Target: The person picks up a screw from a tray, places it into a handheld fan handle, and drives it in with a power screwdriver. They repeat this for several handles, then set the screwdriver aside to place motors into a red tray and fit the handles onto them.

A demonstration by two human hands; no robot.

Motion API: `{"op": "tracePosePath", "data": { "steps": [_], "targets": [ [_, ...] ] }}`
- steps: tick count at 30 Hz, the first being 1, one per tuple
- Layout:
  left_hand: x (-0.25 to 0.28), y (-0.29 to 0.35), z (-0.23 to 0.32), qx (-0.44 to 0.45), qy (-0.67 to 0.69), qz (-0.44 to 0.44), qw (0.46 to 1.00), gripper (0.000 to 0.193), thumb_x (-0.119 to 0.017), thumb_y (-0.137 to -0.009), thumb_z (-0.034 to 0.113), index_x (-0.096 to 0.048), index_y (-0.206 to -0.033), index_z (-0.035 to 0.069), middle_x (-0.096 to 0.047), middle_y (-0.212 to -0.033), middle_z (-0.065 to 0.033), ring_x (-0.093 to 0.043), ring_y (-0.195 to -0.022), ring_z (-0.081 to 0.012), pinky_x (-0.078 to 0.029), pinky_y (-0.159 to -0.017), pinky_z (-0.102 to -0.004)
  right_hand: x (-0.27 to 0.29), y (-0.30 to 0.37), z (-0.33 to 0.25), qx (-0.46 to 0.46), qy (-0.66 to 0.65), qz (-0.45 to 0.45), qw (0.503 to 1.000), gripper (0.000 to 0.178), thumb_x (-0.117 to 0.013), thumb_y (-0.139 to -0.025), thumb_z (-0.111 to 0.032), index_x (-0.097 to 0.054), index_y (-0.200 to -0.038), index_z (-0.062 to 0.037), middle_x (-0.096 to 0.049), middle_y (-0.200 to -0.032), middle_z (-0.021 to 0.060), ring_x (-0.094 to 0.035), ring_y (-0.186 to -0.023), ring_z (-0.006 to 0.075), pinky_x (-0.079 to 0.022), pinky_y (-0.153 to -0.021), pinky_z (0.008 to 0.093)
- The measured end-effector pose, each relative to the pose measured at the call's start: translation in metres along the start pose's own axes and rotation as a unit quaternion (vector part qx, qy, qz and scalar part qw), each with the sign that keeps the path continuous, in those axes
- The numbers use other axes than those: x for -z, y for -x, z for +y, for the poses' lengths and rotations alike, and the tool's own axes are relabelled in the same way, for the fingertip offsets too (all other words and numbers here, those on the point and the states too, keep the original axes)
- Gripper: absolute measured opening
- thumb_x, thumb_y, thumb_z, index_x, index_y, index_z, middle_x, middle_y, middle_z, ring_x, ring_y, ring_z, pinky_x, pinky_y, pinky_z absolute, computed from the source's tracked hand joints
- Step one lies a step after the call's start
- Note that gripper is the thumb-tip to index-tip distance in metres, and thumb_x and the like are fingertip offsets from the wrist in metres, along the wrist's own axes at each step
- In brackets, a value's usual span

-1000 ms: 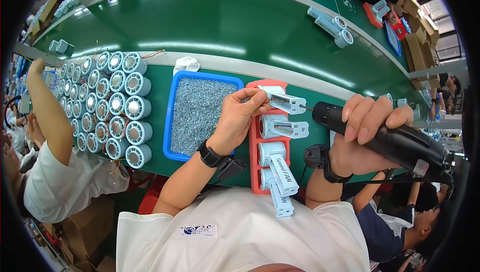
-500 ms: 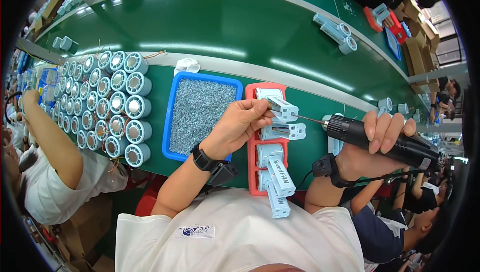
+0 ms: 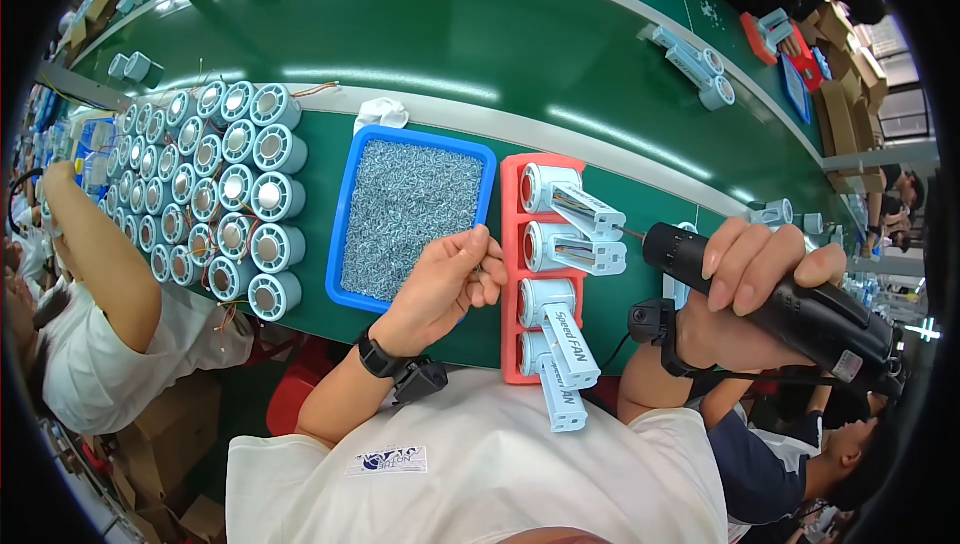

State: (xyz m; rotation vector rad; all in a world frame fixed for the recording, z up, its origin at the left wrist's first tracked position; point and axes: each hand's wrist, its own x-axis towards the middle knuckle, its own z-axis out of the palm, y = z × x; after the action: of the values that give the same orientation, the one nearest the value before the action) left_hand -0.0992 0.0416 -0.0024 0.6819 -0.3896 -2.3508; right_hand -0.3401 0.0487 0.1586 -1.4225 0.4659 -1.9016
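Observation:
My right hand point(image 3: 750, 289) grips a black electric screwdriver point(image 3: 800, 319). Its thin bit points left and meets the end of the topmost pale blue fan housing's handle point(image 3: 592, 212). That housing lies in a red holder point(image 3: 512, 244) with several like it, their handles sticking out to the right; thin wires show inside the upper two. My left hand point(image 3: 450, 284) hovers between the holder and a blue tray point(image 3: 333, 254) full of small screws point(image 3: 410, 214). Its fingers are curled with the thumb against the forefinger; whatever they may pinch is too small to make out.
Rows of round pale blue motor housings point(image 3: 270, 194) with loose wires stand left of the tray. A white cloth point(image 3: 382, 114) lies behind it. Beyond runs a green conveyor belt point(image 3: 400, 34) carrying fan parts point(image 3: 695, 64). Co-workers sit close on the left and right.
My left hand has let go of the top fan housing and moved left toward the screw tray. The screwdriver bit stays at that housing's handle end. The whole view has shifted slightly.

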Motion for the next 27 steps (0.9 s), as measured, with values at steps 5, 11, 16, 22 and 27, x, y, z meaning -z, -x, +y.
{"op": "tracePosePath", "data": {
  "steps": [5, 11, 16, 22, 27],
  "targets": [
    [-0.007, -0.005, -0.001, -0.015, -0.045, 0.022, 0.999, 0.024, -0.053, -0.101, 0.021, -0.061, -0.106, -0.001, -0.067, -0.086, -0.0076, -0.064, -0.073, -0.0096, -0.052, -0.062, -0.0185, 0.000, -0.002, 0.003, 0.003, 0.011, -0.068, 0.998, 0.047, -0.047, -0.095, -0.055, -0.045, -0.102, -0.0085, -0.056, -0.065, 0.0091, -0.054, -0.048, 0.0218, -0.046, -0.054, 0.0385],
    [-0.022, -0.004, 0.009, -0.018, -0.059, 0.107, 0.992, 0.019, -0.059, -0.098, 0.015, -0.063, -0.104, -0.002, -0.067, -0.087, -0.0055, -0.062, -0.070, -0.0090, -0.050, -0.061, -0.0184, -0.004, -0.001, -0.010, 0.019, 0.046, -0.048, 0.998, 0.045, -0.046, -0.097, -0.054, -0.049, -0.102, -0.0099, -0.052, -0.064, 0.0027, -0.051, -0.048, 0.0142, -0.044, -0.058, 0.0318],
    [-0.012, -0.008, 0.003, -0.037, -0.047, 0.068, 0.996, 0.021, -0.059, -0.098, 0.015, -0.063, -0.109, -0.003, -0.067, -0.092, -0.0061, -0.063, -0.077, -0.0099, -0.051, -0.068, -0.0198, -0.003, -0.002, 0.001, -0.023, 0.015, -0.042, 0.999, 0.041, -0.048, -0.097, -0.049, -0.045, -0.105, -0.0096, -0.056, -0.065, 0.0091, -0.055, -0.049, 0.0215, -0.047, -0.055, 0.0377],
    [-0.026, -0.015, 0.006, -0.065, -0.077, 0.066, 0.993, 0.027, -0.058, -0.098, 0.016, -0.061, -0.117, -0.003, -0.067, -0.097, -0.0071, -0.062, -0.085, -0.0103, -0.052, -0.075, -0.0214, -0.003, -0.001, 0.007, -0.005, 0.021, -0.042, 0.999, 0.040, -0.048, -0.097, -0.049, -0.045, -0.106, -0.0095, -0.054, -0.064, 0.0073, -0.055, -0.050, 0.0198, -0.047, -0.055, 0.0374],
    [-0.035, -0.030, 0.005, -0.057, -0.034, 0.034, 0.997, 0.032, -0.057, -0.099, 0.018, -0.058, -0.121, -0.004, -0.066, -0.099, -0.0071, -0.061, -0.088, -0.0100, -0.051, -0.078, -0.0222, 0.005, 0.000, -0.014, 0.038, -0.020, -0.013, 0.999, 0.043, -0.048, -0.097, -0.051, -0.047, -0.107, -0.0092, -0.055, -0.063, 0.0065, -0.056, -0.050, 0.0187, -0.047, -0.054, 0.0366]
  ]
}}
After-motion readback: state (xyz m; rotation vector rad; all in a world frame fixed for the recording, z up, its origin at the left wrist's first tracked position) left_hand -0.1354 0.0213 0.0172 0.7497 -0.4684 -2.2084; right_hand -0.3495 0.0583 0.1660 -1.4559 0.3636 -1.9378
